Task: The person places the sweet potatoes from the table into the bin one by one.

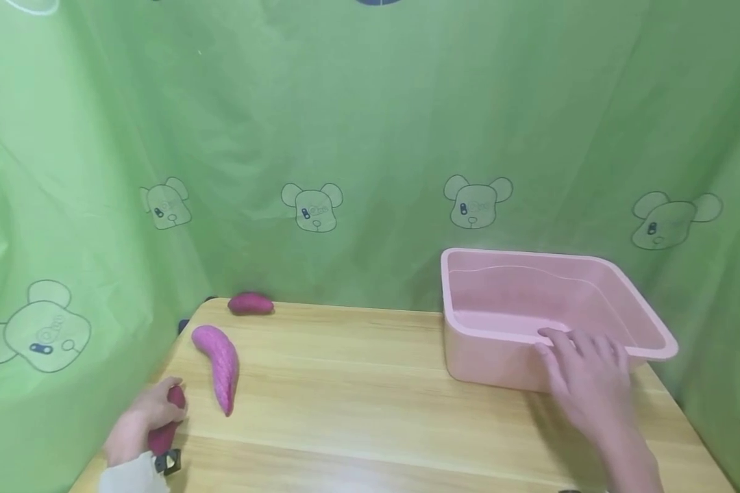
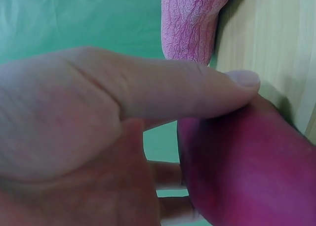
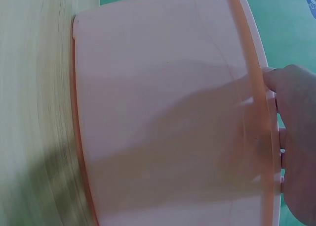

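At the table's left edge, my left hand holds a dark purple-red sweet potato. In the left wrist view the thumb lies over that sweet potato and fingers reach its far side, partly hidden. Just right of this hand lies a longer, curved, lighter purple sweet potato with a wrinkled skin. Another dark sweet potato is at the back left. On the right, my right hand grips the front rim of a pink basin, thumb outside and fingers over the edge.
A wooden table carries everything. Green curtain with bear-head prints hangs close behind the table and along both sides. The basin's inner floor shows in the head view.
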`<state>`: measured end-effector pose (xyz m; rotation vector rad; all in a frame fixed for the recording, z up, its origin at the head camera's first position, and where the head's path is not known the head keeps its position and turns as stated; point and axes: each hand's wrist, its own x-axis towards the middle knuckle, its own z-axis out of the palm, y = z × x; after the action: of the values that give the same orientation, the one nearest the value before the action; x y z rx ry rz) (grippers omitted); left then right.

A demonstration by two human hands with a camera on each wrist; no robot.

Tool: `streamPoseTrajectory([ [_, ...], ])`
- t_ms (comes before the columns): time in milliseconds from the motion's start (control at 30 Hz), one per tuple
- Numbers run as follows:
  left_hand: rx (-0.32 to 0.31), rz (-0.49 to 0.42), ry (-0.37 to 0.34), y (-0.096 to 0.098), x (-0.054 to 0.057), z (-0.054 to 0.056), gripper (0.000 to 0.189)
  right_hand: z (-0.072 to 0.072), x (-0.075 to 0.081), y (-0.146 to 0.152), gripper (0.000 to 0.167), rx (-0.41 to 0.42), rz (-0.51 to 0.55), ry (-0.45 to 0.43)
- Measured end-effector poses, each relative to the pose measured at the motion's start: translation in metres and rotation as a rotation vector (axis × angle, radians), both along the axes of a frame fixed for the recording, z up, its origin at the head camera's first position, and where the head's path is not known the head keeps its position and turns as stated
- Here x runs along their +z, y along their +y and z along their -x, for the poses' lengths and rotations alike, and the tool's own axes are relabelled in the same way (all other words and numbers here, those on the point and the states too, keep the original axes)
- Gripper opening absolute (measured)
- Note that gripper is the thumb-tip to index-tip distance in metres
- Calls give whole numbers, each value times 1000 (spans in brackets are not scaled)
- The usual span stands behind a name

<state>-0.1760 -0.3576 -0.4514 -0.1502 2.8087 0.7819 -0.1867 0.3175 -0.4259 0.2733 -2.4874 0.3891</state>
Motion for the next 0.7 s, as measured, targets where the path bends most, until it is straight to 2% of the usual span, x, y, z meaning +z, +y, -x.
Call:
streamPoseTrajectory([
  [167, 13, -38, -6, -1, 0, 1, 70, 1, -1, 0, 31, 5, 0, 32],
  [400, 78, -100, -4, 2, 1, 1, 74, 0, -3, 1, 32, 3, -1, 21],
  [700, 87, -35, 62, 3, 4, 5, 74, 0, -2, 0, 33, -1, 2, 11],
])
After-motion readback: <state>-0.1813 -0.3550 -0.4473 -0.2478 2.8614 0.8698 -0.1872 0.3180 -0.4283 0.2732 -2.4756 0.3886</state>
